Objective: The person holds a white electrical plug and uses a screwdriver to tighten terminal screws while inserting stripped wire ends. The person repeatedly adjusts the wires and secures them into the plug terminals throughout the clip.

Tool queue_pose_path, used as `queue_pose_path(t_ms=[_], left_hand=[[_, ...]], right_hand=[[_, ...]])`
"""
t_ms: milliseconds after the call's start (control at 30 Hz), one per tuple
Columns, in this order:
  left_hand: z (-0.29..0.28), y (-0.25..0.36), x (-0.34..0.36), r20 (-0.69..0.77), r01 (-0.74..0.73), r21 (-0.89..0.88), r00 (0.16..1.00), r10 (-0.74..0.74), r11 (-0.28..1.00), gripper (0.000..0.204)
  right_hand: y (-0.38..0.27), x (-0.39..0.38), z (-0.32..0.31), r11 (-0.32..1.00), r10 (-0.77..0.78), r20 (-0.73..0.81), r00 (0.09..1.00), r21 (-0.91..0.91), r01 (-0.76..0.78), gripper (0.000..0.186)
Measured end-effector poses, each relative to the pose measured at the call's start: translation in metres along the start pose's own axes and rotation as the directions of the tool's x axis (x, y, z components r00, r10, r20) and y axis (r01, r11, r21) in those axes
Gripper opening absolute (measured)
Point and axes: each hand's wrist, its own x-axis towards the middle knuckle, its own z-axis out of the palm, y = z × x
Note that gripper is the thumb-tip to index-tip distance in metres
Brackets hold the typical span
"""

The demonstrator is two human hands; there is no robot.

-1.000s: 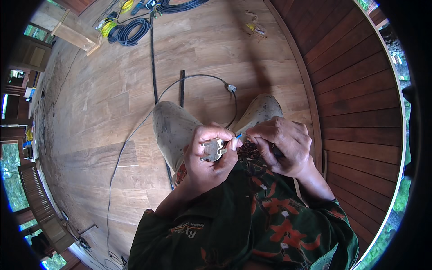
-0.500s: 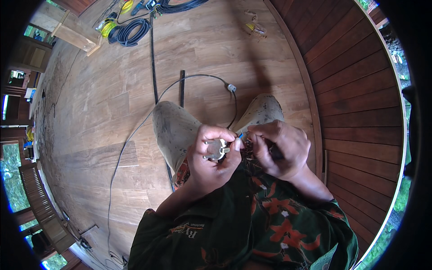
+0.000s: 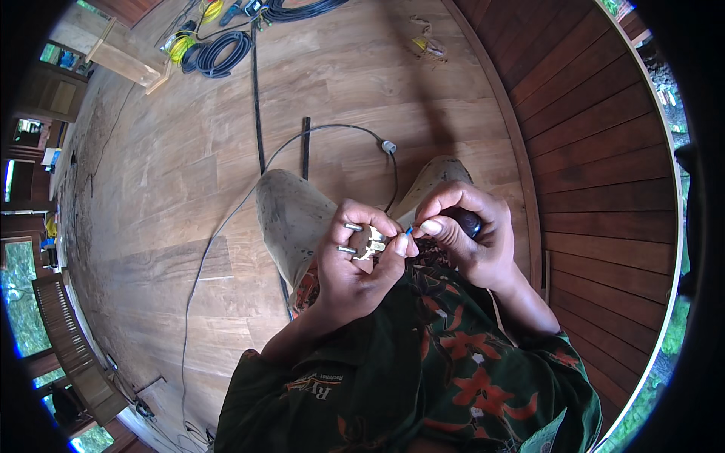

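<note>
My left hand point(image 3: 349, 275) is closed around an opened electrical plug point(image 3: 365, 243), whose two metal pins point left. Its thumb and forefinger meet at a short blue wire point(image 3: 409, 229) just right of the plug. From the other side, the thumb and forefinger of my right hand point(image 3: 487, 245) pinch close to the wire's end. A dark, rounded handle point(image 3: 464, 220) rests in that same hand; the rest of the tool is hidden by the fingers. Both hands are nearly touching, above my lap.
A grey cable point(image 3: 219, 230) curves over the wooden floor point(image 3: 189, 166) to a pale connector point(image 3: 389, 147) beyond my knees. A short black strip point(image 3: 306, 147) lies nearby. Coiled black cable point(image 3: 219, 57) sits by a wooden post point(image 3: 113, 45). A plank wall point(image 3: 604, 196) rises at right.
The plug has turned, so its pins show more plainly side-on. My right hand has shifted up slightly and rolled, bringing the dark handle into clearer sight.
</note>
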Motion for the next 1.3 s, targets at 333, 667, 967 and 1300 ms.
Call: queue_pose_path(t_ms=[333,667,967,1300], left_hand=[[0.002,-0.001,0.004,-0.024,-0.038,0.074,0.999,0.040,0.997,0.022],[-0.003,-0.017,-0.003,-0.078,-0.106,0.316,0.988,0.137,0.943,0.026],[-0.009,-0.006,0.002,-0.076,0.014,0.335,0.997,0.012,0.942,0.021],[-0.012,-0.014,0.013,0.067,0.120,-0.003,0.991,-0.119,0.993,0.020]], right_hand=[[0.004,-0.001,0.013,0.952,-0.189,-0.154,0.970,-0.272,0.142,0.007],[-0.005,0.003,0.007,0.973,0.095,-0.116,0.989,-0.201,-0.117,0.002],[-0.012,0.011,0.006,0.999,0.039,-0.055,0.998,-0.006,-0.039,0.013],[-0.005,0.009,-0.005,0.886,-0.300,-0.027,0.954,-0.378,0.268,0.006]])
